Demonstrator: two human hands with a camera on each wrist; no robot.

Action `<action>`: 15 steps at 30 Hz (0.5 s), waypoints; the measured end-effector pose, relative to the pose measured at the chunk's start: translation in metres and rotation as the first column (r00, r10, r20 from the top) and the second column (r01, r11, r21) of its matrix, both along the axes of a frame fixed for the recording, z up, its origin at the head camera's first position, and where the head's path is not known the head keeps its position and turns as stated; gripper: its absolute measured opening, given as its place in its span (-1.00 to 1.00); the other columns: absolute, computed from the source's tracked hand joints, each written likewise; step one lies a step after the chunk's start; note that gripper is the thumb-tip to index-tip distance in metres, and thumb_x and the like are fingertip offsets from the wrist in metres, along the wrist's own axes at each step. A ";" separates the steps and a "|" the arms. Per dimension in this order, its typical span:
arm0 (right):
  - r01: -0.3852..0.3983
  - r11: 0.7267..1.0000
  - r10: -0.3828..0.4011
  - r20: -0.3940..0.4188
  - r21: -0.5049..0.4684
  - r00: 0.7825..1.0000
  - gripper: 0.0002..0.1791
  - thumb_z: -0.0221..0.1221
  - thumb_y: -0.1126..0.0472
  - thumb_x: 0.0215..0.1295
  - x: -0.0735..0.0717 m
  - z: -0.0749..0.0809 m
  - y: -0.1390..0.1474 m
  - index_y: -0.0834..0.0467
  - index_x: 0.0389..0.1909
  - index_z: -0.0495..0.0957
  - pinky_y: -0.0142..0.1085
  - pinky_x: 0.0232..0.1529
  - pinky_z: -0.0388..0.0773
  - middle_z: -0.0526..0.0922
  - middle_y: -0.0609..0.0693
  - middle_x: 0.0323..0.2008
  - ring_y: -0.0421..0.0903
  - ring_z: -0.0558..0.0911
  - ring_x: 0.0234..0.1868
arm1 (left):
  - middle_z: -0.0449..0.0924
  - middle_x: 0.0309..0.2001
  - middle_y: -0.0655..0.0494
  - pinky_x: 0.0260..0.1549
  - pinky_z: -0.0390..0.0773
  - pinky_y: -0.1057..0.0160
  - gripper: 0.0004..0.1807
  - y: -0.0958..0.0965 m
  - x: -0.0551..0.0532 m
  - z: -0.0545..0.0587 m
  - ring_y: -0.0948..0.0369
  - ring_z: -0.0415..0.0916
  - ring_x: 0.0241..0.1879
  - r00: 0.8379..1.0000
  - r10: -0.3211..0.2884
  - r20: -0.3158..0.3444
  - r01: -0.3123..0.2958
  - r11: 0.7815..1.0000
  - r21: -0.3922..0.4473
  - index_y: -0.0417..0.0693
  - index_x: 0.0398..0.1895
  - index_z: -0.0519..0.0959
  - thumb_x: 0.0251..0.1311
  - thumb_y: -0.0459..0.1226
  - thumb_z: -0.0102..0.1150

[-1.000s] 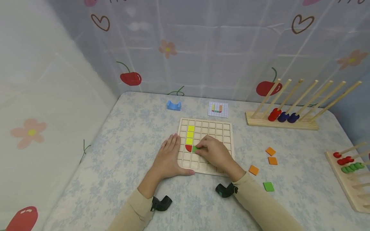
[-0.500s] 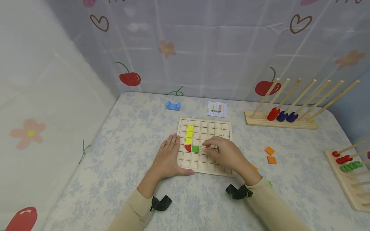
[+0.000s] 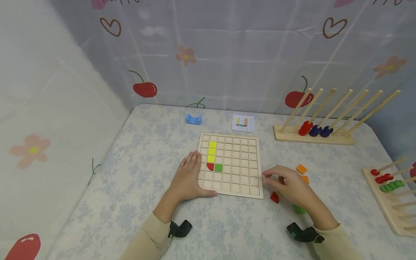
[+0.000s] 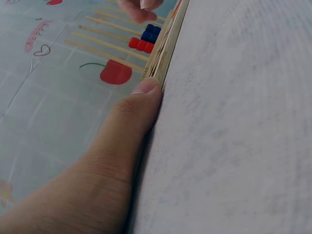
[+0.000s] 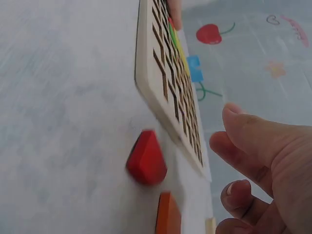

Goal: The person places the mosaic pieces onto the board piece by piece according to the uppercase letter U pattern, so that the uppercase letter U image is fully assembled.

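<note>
My left hand (image 3: 186, 180) lies flat along the left edge of a wooden grid board (image 3: 240, 180), its thumb along the front edge. In the board's cells sit several yellow square tiles (image 3: 212, 151) in a column, a red quarter-round tile (image 3: 210, 166) below them, and a green square tile (image 3: 219, 168) beside that. My right hand (image 3: 290, 186) hovers just off the board's right side, thumb and fingers apart, holding nothing. Near it on the table lie a loose red quarter-round tile (image 5: 146, 158), orange tiles (image 3: 301, 169) and a partly hidden green tile (image 3: 299, 209).
A small pattern card (image 3: 243, 123) and a blue stand (image 3: 193, 119) lie behind the board. At the back right is a wooden peg rack (image 3: 313, 137) with red and blue beads. Another bead rack (image 3: 385, 206) stands at the right edge.
My right hand has let go of the green tile in its cell and moved right, off the board. The loose red tile has come into sight. My left hand stays put.
</note>
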State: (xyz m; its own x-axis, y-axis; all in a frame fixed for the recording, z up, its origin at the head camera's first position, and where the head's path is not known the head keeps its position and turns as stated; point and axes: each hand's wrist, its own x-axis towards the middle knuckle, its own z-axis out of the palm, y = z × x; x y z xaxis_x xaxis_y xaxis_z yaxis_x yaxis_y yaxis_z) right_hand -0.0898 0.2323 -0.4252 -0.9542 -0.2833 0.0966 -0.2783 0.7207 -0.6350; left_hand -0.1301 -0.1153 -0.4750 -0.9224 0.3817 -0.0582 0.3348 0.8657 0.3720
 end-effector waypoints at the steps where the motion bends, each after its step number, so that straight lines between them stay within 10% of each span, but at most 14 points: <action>1: 0.016 1.000 -0.016 0.005 -0.009 1.000 -0.81 0.34 0.17 0.26 0.004 -0.001 0.007 0.02 -0.11 0.71 -0.42 -0.59 0.36 0.68 -0.17 -0.25 -0.29 0.35 -0.54 | -0.35 0.63 0.01 0.57 -0.23 0.00 0.62 0.000 0.000 0.000 0.12 -0.43 0.62 1.000 0.002 0.003 -0.002 1.000 -0.003 -0.13 0.60 -0.26 -0.39 0.63 0.16; 15: 0.122 0.993 -0.122 0.011 0.006 0.993 -0.82 0.41 0.21 0.15 0.049 -0.013 0.071 -0.06 -0.21 0.73 -0.41 -0.55 0.32 0.66 -0.13 -0.24 -0.29 0.36 -0.50 | -0.38 0.63 0.04 0.57 -0.24 0.00 0.64 0.000 -0.002 -0.004 0.15 -0.47 0.61 1.000 0.003 0.007 -0.003 1.000 -0.002 -0.10 0.60 -0.30 -0.43 0.69 0.08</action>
State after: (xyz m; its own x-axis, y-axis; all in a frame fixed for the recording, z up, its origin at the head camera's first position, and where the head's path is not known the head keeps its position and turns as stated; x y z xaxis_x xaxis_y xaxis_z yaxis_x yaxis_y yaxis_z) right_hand -0.0410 0.3037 -0.4383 -0.9826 -0.1656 0.0846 -0.1813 0.7522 -0.6335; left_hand -0.1317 -0.1152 -0.4789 -0.9230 0.3793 -0.0648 0.3302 0.8672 0.3728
